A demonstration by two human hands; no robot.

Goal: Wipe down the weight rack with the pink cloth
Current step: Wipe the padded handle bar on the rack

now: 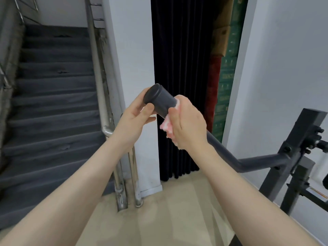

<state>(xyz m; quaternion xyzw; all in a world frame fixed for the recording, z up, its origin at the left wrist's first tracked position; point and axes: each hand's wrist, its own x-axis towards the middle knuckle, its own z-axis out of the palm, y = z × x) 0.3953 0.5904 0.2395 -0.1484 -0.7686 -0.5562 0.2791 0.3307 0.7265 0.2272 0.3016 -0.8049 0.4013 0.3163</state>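
While the left hand point(136, 114) grips the rack's bar end point(158, 100) and the right hand point(186, 125) clamps the pink cloth point(166, 127) apparently around it, loose bunching could slip.

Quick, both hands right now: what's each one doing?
Left hand: grips the capped end of the dark handle bar.
Right hand: holds the pink cloth, wrapped around the bar just below the end.
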